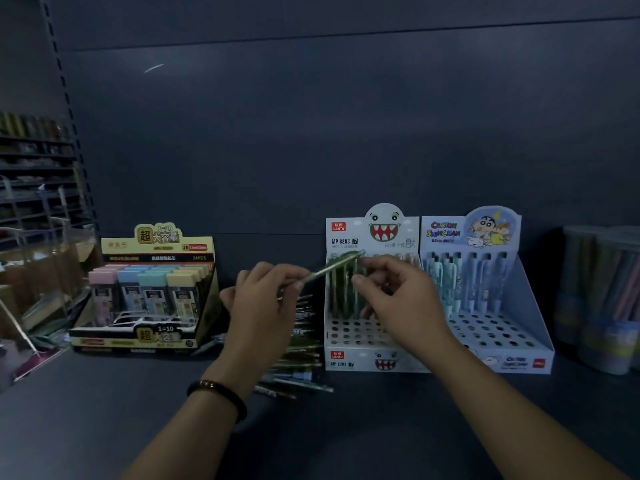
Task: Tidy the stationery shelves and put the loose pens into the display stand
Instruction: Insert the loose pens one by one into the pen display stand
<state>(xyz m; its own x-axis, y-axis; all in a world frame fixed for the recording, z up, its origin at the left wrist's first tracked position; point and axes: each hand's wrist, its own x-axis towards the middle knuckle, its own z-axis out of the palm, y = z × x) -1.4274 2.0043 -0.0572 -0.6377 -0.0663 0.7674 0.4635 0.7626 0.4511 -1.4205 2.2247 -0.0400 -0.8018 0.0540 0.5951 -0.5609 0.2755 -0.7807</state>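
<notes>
A white display stand [346,336] printed with a toothy monster stands on the dark shelf. Several green pens stand in its back rows, and its front holes are bare. My left hand [263,306] pinches a green pen [334,268] that slants up and to the right, its far end over the stand's back row. My right hand [398,299] hovers over the stand with fingers curled, its fingertips close to the pen's far end; whether they touch it I cannot tell. A pile of loose pens [298,362] lies on the shelf left of the stand.
A blue cartoon display stand [502,327] with several pens stands to the right of the white one. A yellow box of pencil-lead cases [149,292] sits at the left. Clear tubs of pencils [602,299] stand at the far right. The shelf's dark back panel rises behind.
</notes>
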